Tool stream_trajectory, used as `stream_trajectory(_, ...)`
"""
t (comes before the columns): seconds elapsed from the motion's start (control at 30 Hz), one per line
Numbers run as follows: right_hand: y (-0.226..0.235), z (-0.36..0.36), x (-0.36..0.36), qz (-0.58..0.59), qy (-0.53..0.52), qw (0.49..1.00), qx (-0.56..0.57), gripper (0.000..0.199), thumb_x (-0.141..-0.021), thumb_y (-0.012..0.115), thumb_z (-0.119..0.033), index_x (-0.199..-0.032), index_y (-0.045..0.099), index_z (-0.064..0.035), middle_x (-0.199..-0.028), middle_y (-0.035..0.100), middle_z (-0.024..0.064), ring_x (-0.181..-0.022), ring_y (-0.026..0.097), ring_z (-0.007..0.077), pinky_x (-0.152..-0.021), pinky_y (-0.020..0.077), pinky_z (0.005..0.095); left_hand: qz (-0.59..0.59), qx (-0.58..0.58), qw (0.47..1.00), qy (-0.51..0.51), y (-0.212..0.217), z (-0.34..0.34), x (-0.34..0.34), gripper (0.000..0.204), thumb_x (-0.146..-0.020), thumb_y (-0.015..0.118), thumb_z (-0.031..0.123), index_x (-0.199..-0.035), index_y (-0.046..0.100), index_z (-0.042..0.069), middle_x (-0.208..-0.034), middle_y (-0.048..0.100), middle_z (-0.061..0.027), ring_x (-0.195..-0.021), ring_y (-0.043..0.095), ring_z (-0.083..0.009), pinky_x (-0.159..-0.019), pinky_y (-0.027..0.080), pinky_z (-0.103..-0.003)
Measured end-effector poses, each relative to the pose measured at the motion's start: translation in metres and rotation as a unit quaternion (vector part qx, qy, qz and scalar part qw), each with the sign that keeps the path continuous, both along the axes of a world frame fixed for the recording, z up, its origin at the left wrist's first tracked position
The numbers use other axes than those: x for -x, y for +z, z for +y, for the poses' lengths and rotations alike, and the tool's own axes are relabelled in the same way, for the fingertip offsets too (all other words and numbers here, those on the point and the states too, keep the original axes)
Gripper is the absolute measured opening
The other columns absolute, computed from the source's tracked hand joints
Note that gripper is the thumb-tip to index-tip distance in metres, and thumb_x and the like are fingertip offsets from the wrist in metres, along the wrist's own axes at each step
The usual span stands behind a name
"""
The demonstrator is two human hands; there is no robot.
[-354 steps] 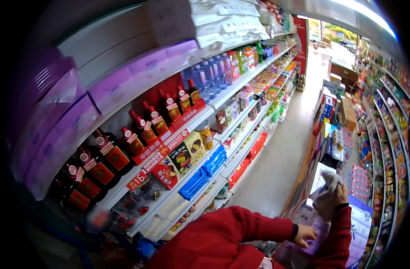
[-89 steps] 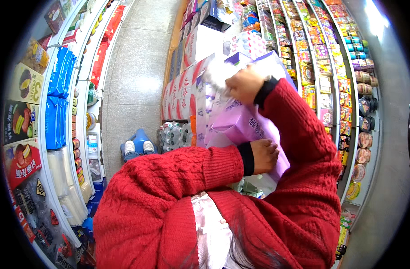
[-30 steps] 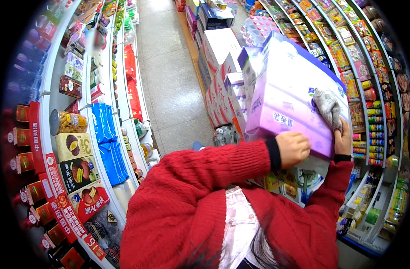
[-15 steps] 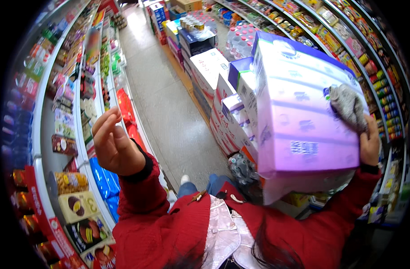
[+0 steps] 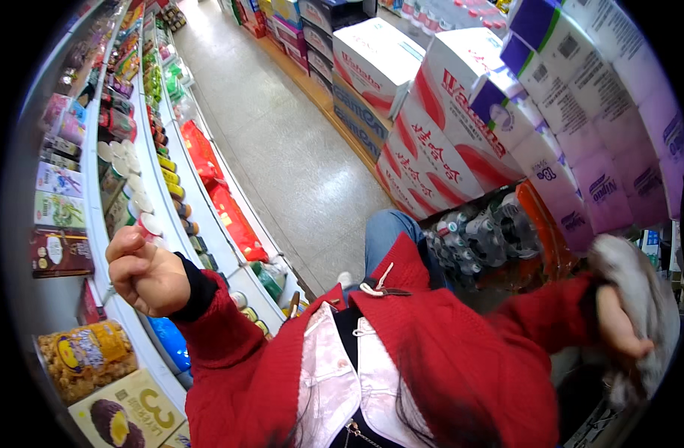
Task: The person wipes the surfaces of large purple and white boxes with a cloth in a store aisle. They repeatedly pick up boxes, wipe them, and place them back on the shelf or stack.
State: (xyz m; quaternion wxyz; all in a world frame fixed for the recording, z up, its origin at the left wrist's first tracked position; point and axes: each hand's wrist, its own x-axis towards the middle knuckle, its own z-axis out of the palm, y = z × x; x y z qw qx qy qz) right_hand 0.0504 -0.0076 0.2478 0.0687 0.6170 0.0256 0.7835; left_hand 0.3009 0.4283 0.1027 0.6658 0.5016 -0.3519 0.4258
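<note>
The left hand [image 5: 149, 275], loosely curled, is near nine o'clock beside a shelf [image 5: 91, 179]; at four, the right hand [image 5: 622, 325] grips grey cloth [image 5: 644, 287].

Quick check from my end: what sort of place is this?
Most likely a small grocery or convenience store: shelves packed with packaged food line the left of an aisle, with red-and-white cartons and purple-and-white packs stacked on its other side.
</note>
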Motion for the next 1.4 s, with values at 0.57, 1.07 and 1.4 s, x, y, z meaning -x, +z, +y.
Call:
stream_trajectory(0.57, -0.298, 0.041, -0.36, 0.159, 0.494, 0.512, -0.685, 0.032, -0.083, 0.046, -0.001, -0.115, 0.046, 0.003, -0.101, 0.058, 0.0088, -0.092, 0.056, 0.0157, -0.084, 0.0443, 0.0292, 0.168, -0.241, 0.953, -0.068, -0.051, -0.094, -0.248, 0.01, -0.075, 0.054, 0.009, -0.07, 0.047, 0.003, -0.086, 0.059, -0.0156, -0.08, 0.054, -0.024, -0.075, 0.042, -0.033)
stream_trajectory(1.07, -0.51, -0.221, -0.67, 0.421, -0.163, 0.585, -0.674, 0.065, -0.072, 0.063, -0.03, -0.128, 0.042, -0.0037, -0.128, 0.045, 0.0216, -0.117, 0.044, 0.035, -0.1, 0.0344, 0.0408, 0.344, -0.315, 0.878, 0.111, -0.023, -0.054, -0.541, 0.036, -0.093, 0.041, 0.031, -0.067, 0.045, 0.006, -0.055, 0.043, 0.0001, -0.046, 0.039, -0.0065, -0.043, 0.031, -0.022)
stream_trajectory(1.4, -0.501, -0.228, -0.725, 0.699, -0.264, 0.392, -0.536, 0.052, -0.076, 0.058, -0.031, -0.121, 0.049, -0.0073, -0.119, 0.051, 0.0209, -0.108, 0.051, 0.037, -0.091, 0.0425, 0.0426, 0.285, -0.315, 0.9, 0.093, -0.067, -0.134, -0.799, 0.016, -0.09, 0.048, 0.013, -0.083, 0.056, 0.0, -0.076, 0.054, -0.004, -0.073, 0.051, -0.0114, -0.067, 0.042, -0.023)
